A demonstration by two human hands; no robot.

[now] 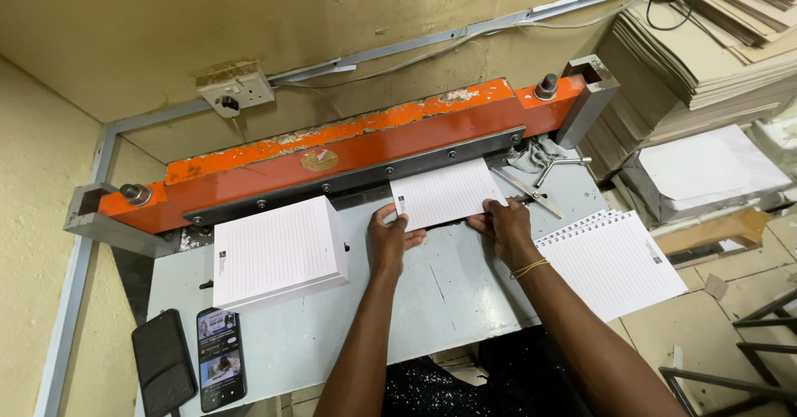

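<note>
Work table point(432, 301): pale grey metal top, set into a wall corner; carries all items below.
Orange beam point(349, 147): long press bar of the punching machine, spans the table from lower left to upper right, with a dark bolted strip along its front edge.
Cardboard stacks point(706, 60): piled to the right of the machine, well apart from the hands.
Ruled sheet stack point(278, 251): thick white block, left of the hands, its far edge just beside the dark strip.
Spiral notebook point(618, 259): bound, lying open-faced at the table's right edge, just beside the right forearm.
Ruled sheets in hand point(444, 193): thin set, far edge tucked under the dark strip, near edge toward the person; long axis runs parallel to the beam.
Left hand point(388, 238): fingers closed on the near-left corner of the sheets, thumb on top.
Right hand point(508, 228): fingers pinching the near-right corner; both hands equally near.
Direction: sheets lie directly ahead of the fingertips, toward the beam.
Obstructions: metal handle point(552, 166) and flat bar sit right of the sheets, near the right hand.
2 phones point(220, 359): near-left corner, well apart.
</note>
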